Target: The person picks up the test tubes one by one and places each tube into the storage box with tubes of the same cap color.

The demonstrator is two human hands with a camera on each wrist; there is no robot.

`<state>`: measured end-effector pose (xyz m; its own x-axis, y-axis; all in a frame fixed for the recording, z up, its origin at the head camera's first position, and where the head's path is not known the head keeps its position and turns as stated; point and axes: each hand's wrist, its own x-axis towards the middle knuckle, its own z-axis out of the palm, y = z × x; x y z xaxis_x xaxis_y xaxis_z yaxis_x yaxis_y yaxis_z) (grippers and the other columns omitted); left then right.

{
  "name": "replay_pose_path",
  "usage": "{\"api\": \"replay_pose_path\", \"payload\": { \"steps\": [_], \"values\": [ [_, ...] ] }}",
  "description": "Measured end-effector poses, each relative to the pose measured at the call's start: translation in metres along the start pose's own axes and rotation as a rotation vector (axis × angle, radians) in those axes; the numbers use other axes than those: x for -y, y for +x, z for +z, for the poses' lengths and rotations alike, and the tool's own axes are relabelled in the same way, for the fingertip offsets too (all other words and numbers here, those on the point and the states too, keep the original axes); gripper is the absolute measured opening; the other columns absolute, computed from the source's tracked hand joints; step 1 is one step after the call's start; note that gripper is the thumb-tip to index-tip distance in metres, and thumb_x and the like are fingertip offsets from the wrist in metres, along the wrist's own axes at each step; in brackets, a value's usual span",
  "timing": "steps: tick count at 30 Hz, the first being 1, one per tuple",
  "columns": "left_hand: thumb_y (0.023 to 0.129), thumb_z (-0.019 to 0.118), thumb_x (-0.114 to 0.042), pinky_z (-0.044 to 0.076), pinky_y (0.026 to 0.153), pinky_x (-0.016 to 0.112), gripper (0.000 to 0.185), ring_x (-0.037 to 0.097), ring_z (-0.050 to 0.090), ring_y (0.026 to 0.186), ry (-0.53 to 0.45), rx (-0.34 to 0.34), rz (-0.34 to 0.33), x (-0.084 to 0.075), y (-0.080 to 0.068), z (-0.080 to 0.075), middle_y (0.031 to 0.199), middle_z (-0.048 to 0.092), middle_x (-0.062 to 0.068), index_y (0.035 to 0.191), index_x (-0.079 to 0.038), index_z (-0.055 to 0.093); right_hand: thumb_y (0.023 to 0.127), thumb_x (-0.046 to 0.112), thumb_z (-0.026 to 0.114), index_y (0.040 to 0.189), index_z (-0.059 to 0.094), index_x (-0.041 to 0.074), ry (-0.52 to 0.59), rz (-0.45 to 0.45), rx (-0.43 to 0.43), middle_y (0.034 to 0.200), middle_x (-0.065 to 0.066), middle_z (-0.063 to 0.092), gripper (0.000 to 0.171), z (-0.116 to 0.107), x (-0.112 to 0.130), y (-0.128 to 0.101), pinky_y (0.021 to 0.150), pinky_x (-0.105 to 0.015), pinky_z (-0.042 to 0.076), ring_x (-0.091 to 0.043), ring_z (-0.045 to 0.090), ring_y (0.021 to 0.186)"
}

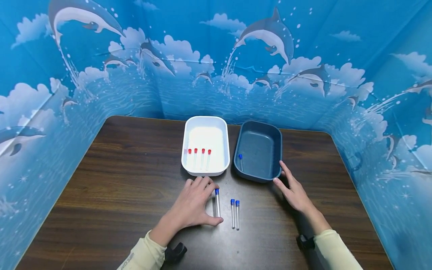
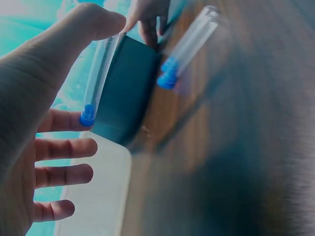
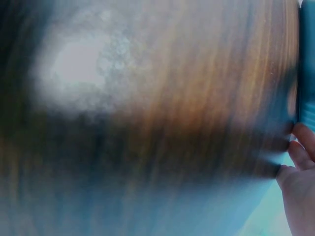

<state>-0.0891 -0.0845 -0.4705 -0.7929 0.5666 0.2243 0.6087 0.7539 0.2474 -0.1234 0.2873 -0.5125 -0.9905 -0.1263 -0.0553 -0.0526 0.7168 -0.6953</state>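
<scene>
Tube (image 1: 217, 203) lies beside left hand (image 1: 194, 202), seemingly touching its thumb; both hands open.

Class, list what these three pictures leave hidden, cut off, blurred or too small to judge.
- Left hand: head view, whether its thumb touches the blue-capped tube beside it; too small.
- Pair of blue-capped tubes: left wrist view, smeared by blur.
- Right hand: right wrist view, cut off by the frame edge; the table is blurred.
- Four red-capped tubes in the white tray: contents too small to tell.
</scene>
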Motion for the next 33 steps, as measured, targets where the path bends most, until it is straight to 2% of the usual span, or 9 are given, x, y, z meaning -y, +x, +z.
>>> {"api": "replay_pose_path", "payload": {
  "steps": [5,14,25,33],
  "values": [
    [0.060,0.068,-0.080,0.034,0.076,0.036,0.086,0.017,0.045,0.095,0.009,-0.017,0.022,0.000,0.010,-0.013,0.108,0.052,-0.004,0.120,-0.019,0.063,0.103,0.046,0.046,0.157,0.008,0.038,0.002,0.008,-0.001,0.144,-0.027,0.042,0.067,0.000,0.001,-0.002,0.099,-0.072,0.025,-0.050,0.034,0.134],
    [0.063,0.061,-0.085,0.036,0.073,0.036,0.088,0.018,0.045,0.093,0.066,-0.031,0.035,0.005,0.027,-0.030,0.110,0.052,-0.001,0.122,-0.019,0.061,0.102,0.046,0.046,0.158,0.009,0.037,0.000,0.006,-0.002,0.144,-0.027,0.042,0.067,0.000,0.001,-0.002,0.099,-0.072,0.025,-0.049,0.034,0.135],
    [0.065,0.062,-0.084,0.037,0.079,0.039,0.089,0.020,0.047,0.098,0.054,-0.006,0.054,0.008,0.053,-0.034,0.113,0.053,0.000,0.125,-0.019,0.061,0.102,0.046,0.046,0.158,0.008,0.036,0.009,0.010,0.005,0.145,-0.027,0.041,0.068,0.000,0.001,-0.001,0.099,-0.072,0.025,-0.049,0.033,0.135],
    [0.065,0.061,-0.084,0.038,0.082,0.041,0.090,0.020,0.047,0.100,0.058,0.002,0.066,0.010,0.076,-0.030,0.113,0.055,0.001,0.127,-0.018,0.062,0.103,0.046,0.045,0.158,0.009,0.033,0.004,0.005,0.010,0.144,-0.027,0.042,0.068,-0.001,0.001,0.000,0.099,-0.072,0.025,-0.049,0.034,0.134]
  ]
}}
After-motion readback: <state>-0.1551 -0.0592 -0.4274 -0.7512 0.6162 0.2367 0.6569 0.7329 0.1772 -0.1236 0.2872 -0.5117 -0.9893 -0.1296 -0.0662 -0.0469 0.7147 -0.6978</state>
